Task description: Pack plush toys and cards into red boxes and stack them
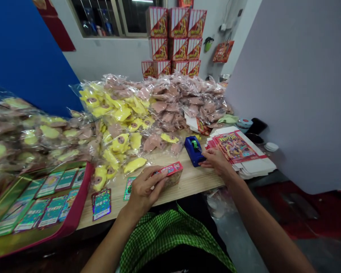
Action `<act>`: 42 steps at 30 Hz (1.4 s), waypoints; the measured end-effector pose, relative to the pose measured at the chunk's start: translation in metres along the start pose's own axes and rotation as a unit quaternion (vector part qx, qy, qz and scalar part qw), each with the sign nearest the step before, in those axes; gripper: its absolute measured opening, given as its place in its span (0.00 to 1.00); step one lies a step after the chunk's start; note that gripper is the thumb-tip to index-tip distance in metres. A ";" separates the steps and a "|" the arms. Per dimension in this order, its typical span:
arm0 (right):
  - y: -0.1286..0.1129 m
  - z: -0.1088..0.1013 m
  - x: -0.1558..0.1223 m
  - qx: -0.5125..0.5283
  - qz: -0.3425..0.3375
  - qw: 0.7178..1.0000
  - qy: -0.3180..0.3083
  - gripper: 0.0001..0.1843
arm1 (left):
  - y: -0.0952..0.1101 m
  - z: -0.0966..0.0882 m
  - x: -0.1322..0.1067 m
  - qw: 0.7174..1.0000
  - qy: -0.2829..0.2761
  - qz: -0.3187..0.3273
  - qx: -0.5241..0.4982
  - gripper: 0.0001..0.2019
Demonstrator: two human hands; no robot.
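Box (pixel 174 172) in our left hand (pixel 144 189), gripped between thumb and fingers, sits at the near edge of the table (pixel 199 182), left of our right hand (pixel 216 161), whose fingertips draw together at the near end of a blue tape dispenser (pixel 192 151), though we cannot tell whether they pinch tape. Its long axis runs roughly left to right, the uncovered end pointing right and slightly away from us. We count one dispenser and two lots of cards (pixel 101 204) on the tabletop, one partly behind our left hand.
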State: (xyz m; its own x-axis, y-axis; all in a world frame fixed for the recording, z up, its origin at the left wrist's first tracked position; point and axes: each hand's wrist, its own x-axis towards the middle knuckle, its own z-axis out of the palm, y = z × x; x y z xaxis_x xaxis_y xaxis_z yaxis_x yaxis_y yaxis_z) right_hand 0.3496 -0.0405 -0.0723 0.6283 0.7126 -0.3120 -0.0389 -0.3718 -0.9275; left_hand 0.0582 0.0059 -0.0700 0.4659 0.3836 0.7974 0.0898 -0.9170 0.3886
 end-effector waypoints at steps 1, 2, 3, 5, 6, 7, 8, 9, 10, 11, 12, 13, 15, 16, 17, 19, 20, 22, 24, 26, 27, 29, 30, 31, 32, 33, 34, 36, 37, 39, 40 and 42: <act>0.003 0.001 -0.001 0.004 -0.002 1.000 0.004 0.10 | 0.000 0.000 0.000 1.000 0.000 0.001 -0.001 0.15; 0.008 0.003 -0.002 0.006 -0.006 1.000 0.010 0.12 | 0.000 0.000 0.001 1.000 0.001 0.003 -0.002 0.15; 0.013 0.005 -0.003 0.007 -0.012 1.000 0.018 0.13 | 0.000 0.000 0.001 1.000 0.002 0.005 -0.002 0.15; 0.025 0.011 -0.006 -0.001 -0.028 0.999 0.040 0.16 | -0.001 0.001 0.001 1.000 0.005 0.007 0.003 0.14; 0.030 0.013 -0.007 -0.010 -0.038 0.998 0.053 0.17 | -0.001 0.001 0.001 1.000 0.006 0.005 0.008 0.14; 0.034 0.014 -0.009 -0.022 -0.049 0.996 0.066 0.18 | -0.001 0.001 0.001 1.000 0.007 0.001 0.017 0.13; 0.036 0.014 -0.012 -0.035 -0.064 0.994 0.079 0.19 | 0.000 0.001 0.000 1.000 0.009 -0.004 0.027 0.12; 0.037 0.012 -0.017 -0.050 -0.082 0.991 0.091 0.18 | 0.001 0.001 0.000 0.999 0.008 -0.008 0.035 0.11; 0.035 0.010 -0.023 -0.064 -0.105 0.987 0.101 0.17 | 0.002 0.001 0.000 0.999 0.004 -0.011 0.042 0.10; 0.032 0.008 -0.030 -0.076 -0.128 0.983 0.108 0.15 | 0.004 0.001 0.000 0.999 0.000 -0.013 0.046 0.10; 0.027 0.006 -0.040 -0.087 -0.150 0.979 0.111 0.13 | 0.006 0.002 0.000 0.999 -0.003 -0.012 0.047 0.09; 0.022 0.006 -0.051 -0.096 -0.174 0.975 0.102 0.10 | 0.007 0.002 0.000 0.999 -0.005 -0.007 0.048 0.08; 0.011 0.010 -0.076 -0.099 -0.231 0.967 0.039 0.06 | 0.009 0.002 -0.001 0.999 -0.004 0.003 0.054 0.07; 0.006 0.015 -0.089 -0.089 -0.261 0.961 -0.010 0.07 | 0.010 0.002 -0.001 0.998 -0.005 0.005 0.061 0.07; 0.001 0.021 -0.101 -0.072 -0.286 0.954 -0.061 0.08 | 0.011 0.002 -0.001 0.998 -0.008 0.004 0.067 0.07; -0.006 0.035 -0.121 -0.020 -0.305 0.941 -0.142 0.09 | 0.012 0.000 -0.002 0.997 -0.026 -0.005 0.070 0.09; -0.008 0.043 -0.128 0.008 -0.293 0.941 -0.169 0.09 | 0.012 -0.001 -0.002 0.997 -0.034 -0.009 0.065 0.11; -0.010 0.057 -0.134 0.059 -0.252 0.944 -0.205 0.19 | 0.013 -0.003 -0.004 0.998 -0.042 -0.010 0.051 0.12; -0.010 0.068 -0.134 0.102 -0.210 0.946 -0.223 0.34 | 0.014 -0.004 -0.005 0.998 -0.040 -0.016 0.039 0.11; -0.008 0.076 -0.132 0.132 -0.182 0.949 -0.220 0.43 | 0.014 -0.004 -0.005 0.998 -0.033 -0.038 0.038 0.10; -0.007 0.080 -0.130 0.142 -0.172 0.952 -0.212 0.47 | 0.013 -0.004 -0.005 0.997 -0.028 -0.051 0.041 0.10; -0.005 0.085 -0.128 0.154 -0.154 0.957 -0.191 0.51 | 0.013 -0.004 -0.004 0.997 -0.024 -0.062 0.044 0.11; -0.004 0.087 -0.127 0.158 -0.146 0.960 -0.179 0.52 | 0.012 -0.005 -0.004 0.997 -0.030 -0.054 0.041 0.11; -0.003 0.089 -0.126 0.161 -0.141 0.962 -0.170 0.53 | 0.012 -0.006 -0.002 0.998 -0.042 -0.040 0.036 0.11; -0.001 0.090 -0.125 0.162 -0.139 0.963 -0.166 0.53 | 0.011 -0.008 -0.001 0.998 -0.056 -0.025 0.030 0.10; 0.000 0.091 -0.124 0.164 -0.140 0.962 -0.166 0.53 | 0.011 -0.009 0.001 0.997 -0.073 -0.015 0.024 0.10; 0.002 0.092 -0.124 0.167 -0.144 0.961 -0.169 0.52 | 0.010 -0.011 0.003 0.996 -0.087 -0.012 0.018 0.11; 0.006 0.093 -0.122 0.169 -0.156 0.956 -0.183 0.51 | 0.010 -0.015 0.008 0.994 -0.107 -0.029 -0.004 0.12; 0.009 0.093 -0.122 0.168 -0.161 0.954 -0.188 0.50 | 0.010 -0.016 0.011 0.992 -0.116 -0.046 -0.019 0.12; 0.014 0.094 -0.121 0.165 -0.166 0.954 -0.188 0.48 | 0.011 -0.017 0.019 0.986 -0.131 -0.093 -0.050 0.10; 0.016 0.095 -0.121 0.165 -0.166 0.955 -0.183 0.47 | 0.011 -0.017 0.023 0.982 -0.132 -0.118 -0.061 0.08; 0.018 0.093 -0.122 0.167 -0.167 0.956 -0.174 0.45 | 0.011 -0.016 0.032 0.975 -0.136 -0.161 -0.074 0.04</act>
State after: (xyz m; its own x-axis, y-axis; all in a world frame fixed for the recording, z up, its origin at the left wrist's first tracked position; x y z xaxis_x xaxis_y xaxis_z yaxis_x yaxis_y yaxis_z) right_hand 0.2001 -0.0786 -0.0706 0.3540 0.9351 0.0168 -0.1633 0.0794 -0.9834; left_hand 0.0600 0.0100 -0.0335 0.6529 0.5864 0.4795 0.1501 -0.7206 0.6769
